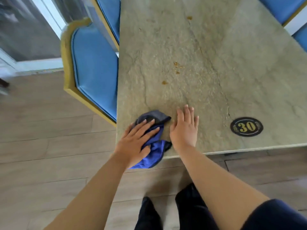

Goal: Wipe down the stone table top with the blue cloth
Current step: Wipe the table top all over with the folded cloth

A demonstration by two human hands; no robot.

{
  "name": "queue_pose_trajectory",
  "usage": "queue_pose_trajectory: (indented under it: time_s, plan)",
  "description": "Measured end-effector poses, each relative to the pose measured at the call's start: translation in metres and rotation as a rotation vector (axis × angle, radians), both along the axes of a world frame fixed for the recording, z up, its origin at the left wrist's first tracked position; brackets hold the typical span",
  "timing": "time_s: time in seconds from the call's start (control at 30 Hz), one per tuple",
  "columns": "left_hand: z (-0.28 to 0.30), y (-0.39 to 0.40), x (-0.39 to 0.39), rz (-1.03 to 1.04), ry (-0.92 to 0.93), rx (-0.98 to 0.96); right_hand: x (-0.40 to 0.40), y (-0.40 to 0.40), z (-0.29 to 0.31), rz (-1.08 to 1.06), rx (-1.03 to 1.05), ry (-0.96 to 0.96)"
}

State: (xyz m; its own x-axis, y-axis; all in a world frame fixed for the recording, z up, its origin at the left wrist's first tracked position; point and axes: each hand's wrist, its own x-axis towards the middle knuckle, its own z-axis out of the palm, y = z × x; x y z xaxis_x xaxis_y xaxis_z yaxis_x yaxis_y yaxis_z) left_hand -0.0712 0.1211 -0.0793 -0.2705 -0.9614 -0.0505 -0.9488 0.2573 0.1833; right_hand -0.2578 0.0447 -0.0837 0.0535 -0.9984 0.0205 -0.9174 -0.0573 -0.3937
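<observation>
The person stands at the near corner of the stone tabletop (216, 72), and the blue cloth (154, 143) sits bunched up right at that corner, with its lower end hanging a little over the near edge. The left hand (137, 140) lies flat on top of the cloth with its fingers straight and a bit spread, pressing it down on the stone. I think it is held this way so the cloth rubs hard on the tabletop when it is pushed. The right hand (184, 128) rests flat on the bare stone just beside the cloth, fingers straight and close together, holding nothing. It looks like it is there to lean on and keep the body steady. The cloth is longer than it is wide. Its long way runs from the near edge up and away, with the darker folded end pointing toward the middle of the tabletop. That is where the mess is: small brown crumbs and spots (176, 67) lie farther up the stone, well apart from the cloth, so most of the wiping seems not yet done. A round black number plate (246, 127) with "30" sits off to the right, and blue chairs (94, 63) stand along the left side.
</observation>
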Motion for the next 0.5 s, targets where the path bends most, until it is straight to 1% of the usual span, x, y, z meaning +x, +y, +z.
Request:
queue_pose_trajectory:
  time_s: [0.07, 0.13, 0.2, 0.3, 0.37, 0.43, 0.5]
  plan:
    - [0.001, -0.001, 0.023, -0.018, -0.007, -0.014, 0.012, 0.021, -0.002, 0.036, -0.017, 0.070]
    - [-0.002, -0.013, 0.034, 0.026, -0.013, -0.006, 0.012, 0.022, -0.002, 0.071, 0.004, 0.124]
    - [-0.002, -0.031, 0.035, 0.150, -0.025, -0.009, 0.010, 0.018, -0.001, 0.064, 0.026, 0.136]
    - [0.001, -0.057, 0.032, 0.372, -0.029, 0.053, 0.014, 0.017, 0.002, 0.058, 0.047, 0.154]
    - [0.001, -0.057, 0.023, 0.449, -0.033, 0.056, 0.014, 0.018, 0.004, 0.058, 0.053, 0.152]
    - [0.001, -0.036, 0.010, 0.429, -0.048, 0.008, 0.013, 0.018, 0.004, 0.051, 0.045, 0.143]
    - [-0.001, -0.009, 0.002, 0.297, -0.049, -0.044, 0.014, 0.019, 0.004, 0.041, 0.033, 0.125]
